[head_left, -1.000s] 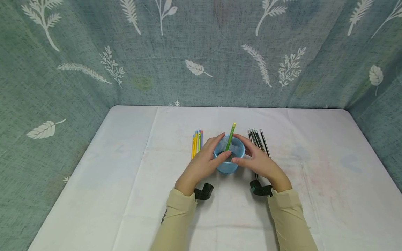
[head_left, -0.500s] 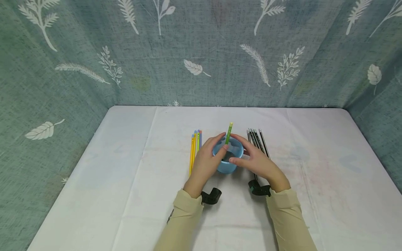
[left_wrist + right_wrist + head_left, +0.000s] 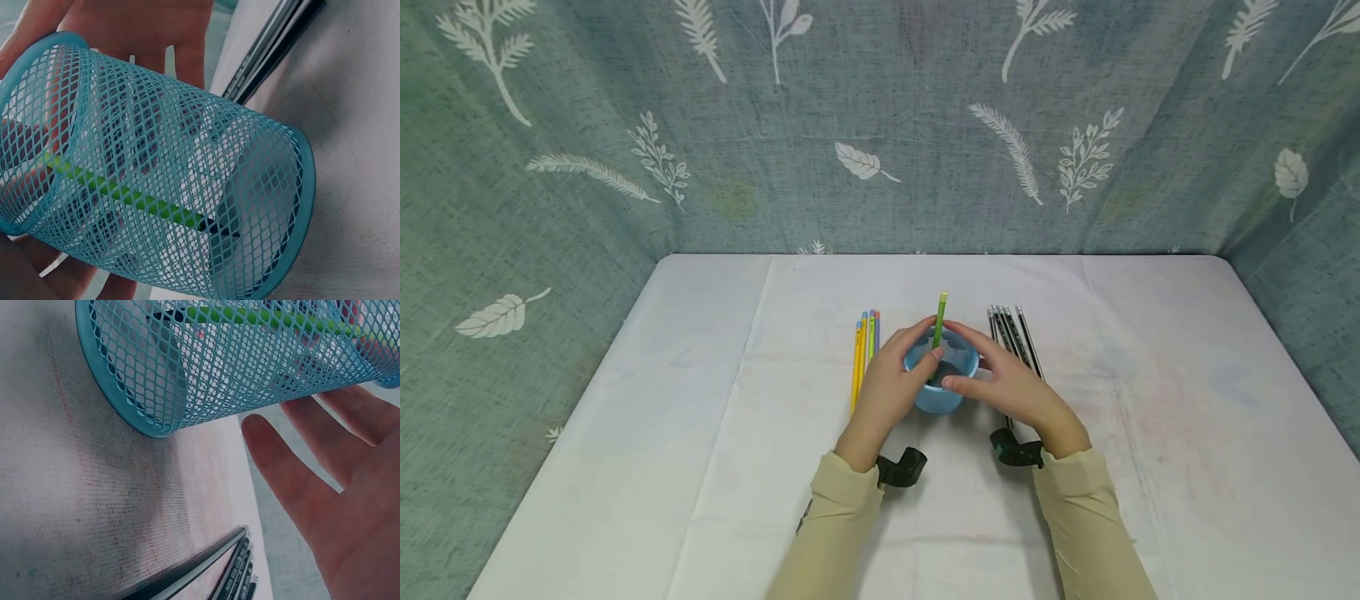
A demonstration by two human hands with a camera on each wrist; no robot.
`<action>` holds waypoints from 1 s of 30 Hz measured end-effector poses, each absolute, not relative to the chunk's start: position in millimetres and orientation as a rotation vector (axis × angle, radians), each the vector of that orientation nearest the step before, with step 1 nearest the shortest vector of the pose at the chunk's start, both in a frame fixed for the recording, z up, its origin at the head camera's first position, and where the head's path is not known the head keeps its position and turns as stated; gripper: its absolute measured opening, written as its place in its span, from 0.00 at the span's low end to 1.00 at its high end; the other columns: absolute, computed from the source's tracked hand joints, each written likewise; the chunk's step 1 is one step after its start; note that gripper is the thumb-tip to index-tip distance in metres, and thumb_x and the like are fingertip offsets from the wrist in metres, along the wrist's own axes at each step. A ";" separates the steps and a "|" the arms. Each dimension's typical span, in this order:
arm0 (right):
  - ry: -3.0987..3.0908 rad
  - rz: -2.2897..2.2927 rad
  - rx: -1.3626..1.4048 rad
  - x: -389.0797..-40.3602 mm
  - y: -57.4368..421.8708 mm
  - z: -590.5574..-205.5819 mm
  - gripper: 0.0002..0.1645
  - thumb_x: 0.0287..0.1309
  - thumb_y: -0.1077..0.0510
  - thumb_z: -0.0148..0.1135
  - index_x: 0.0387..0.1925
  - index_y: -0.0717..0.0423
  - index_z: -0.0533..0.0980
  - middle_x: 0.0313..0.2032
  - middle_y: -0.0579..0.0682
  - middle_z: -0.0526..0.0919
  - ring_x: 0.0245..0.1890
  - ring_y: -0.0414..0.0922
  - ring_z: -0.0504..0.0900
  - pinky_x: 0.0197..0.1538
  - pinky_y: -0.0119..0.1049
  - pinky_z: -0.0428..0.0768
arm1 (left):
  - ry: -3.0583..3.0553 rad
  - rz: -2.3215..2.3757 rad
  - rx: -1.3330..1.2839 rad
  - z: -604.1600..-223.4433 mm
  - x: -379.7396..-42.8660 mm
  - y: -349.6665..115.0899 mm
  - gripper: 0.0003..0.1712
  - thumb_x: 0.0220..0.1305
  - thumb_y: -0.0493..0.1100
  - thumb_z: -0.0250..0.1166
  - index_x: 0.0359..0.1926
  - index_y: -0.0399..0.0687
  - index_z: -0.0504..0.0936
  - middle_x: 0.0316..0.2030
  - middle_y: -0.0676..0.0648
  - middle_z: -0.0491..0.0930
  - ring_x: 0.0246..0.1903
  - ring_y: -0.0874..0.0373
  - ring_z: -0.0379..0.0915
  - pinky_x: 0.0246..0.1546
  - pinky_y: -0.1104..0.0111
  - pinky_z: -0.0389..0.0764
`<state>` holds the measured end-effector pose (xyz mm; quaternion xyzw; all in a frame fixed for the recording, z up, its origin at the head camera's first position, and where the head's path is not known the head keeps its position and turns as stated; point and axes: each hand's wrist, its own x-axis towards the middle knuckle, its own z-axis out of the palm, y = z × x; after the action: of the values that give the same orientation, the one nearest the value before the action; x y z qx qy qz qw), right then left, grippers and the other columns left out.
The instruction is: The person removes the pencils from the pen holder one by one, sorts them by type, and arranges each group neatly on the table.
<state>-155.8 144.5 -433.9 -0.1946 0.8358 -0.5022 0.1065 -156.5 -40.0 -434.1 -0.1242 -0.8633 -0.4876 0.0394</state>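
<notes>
A light-blue mesh pencil cup (image 3: 938, 402) is upright between my two hands. My left hand (image 3: 883, 392) holds it from the left, the fingers round its far rim and the thumb at the opening, overlapping a green pencil (image 3: 941, 308). My right hand (image 3: 1018, 390) holds the other side of the rim, with its thumb at the near edge. Through the mesh in the left wrist view, the pencil (image 3: 140, 200) leans inside with its dark tip toward the base. Lower fingers of the right hand (image 3: 350, 487) spread beside the cup wall (image 3: 250, 381).
Several yellow, green and purple pencils (image 3: 858, 362) lie left of the cup, partly behind my left hand. To the right lie several black pencils (image 3: 1017, 337), partly under my right hand. A white cloth (image 3: 1187, 417) covers the table; a green leaf-print curtain (image 3: 925, 183) hangs behind.
My left thumb has moved from the near rim onto the pencil, and the left wrist has swung inward. The pencil now stands more upright. My right hand keeps its hold on the cup.
</notes>
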 end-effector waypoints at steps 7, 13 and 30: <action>2.445 -1.482 -0.600 -154.9 143.8 -433.4 0.39 0.51 0.42 0.60 0.64 0.31 0.55 0.63 0.41 0.56 0.64 0.46 0.53 0.59 0.53 0.57 | -2.608 -1.577 -0.306 -434.5 -155.9 -37.7 0.23 0.58 0.54 0.58 0.56 0.64 0.71 0.52 0.59 0.70 0.55 0.63 0.62 0.52 0.57 0.66; 2.459 -1.429 -0.579 -154.4 145.4 -432.7 0.35 0.53 0.42 0.58 0.63 0.34 0.59 0.66 0.47 0.51 0.65 0.50 0.49 0.59 0.54 0.58 | -2.517 -1.599 -0.192 -432.5 -155.1 -33.9 0.14 0.56 0.52 0.62 0.44 0.60 0.79 0.45 0.60 0.73 0.51 0.64 0.66 0.51 0.60 0.68; 2.476 -1.435 -0.600 -153.3 144.5 -431.0 0.35 0.51 0.39 0.58 0.61 0.28 0.59 0.62 0.41 0.57 0.63 0.48 0.55 0.57 0.53 0.60 | -2.483 -1.526 -0.204 -431.0 -155.6 -35.7 0.11 0.55 0.50 0.64 0.39 0.53 0.82 0.43 0.59 0.74 0.47 0.64 0.68 0.46 0.63 0.71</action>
<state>-153.3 144.5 -431.0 -0.2038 0.8418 -0.4879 0.1084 -155.6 -35.7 -431.0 -0.0693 -0.8447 -0.5192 0.1096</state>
